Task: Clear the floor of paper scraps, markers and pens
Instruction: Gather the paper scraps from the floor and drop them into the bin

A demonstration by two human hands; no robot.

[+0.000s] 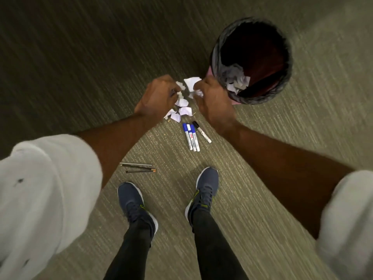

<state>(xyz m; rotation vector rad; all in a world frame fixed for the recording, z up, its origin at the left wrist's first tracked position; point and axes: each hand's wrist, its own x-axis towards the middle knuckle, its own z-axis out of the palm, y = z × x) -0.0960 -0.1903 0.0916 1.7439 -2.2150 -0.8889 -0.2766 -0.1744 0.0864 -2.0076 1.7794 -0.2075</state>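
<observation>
Below, both hands [179, 98] curled around paper scraps [181, 110] (arms outstretched)

One head-worn wide-angle view looks steeply down past both arms onto the carpet [262, 199] near the feet.

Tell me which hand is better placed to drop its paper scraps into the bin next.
Right. The right hand holds crumpled paper scraps right beside the bin rim, while the left hand sits farther from it, across the scrap pile.
</observation>
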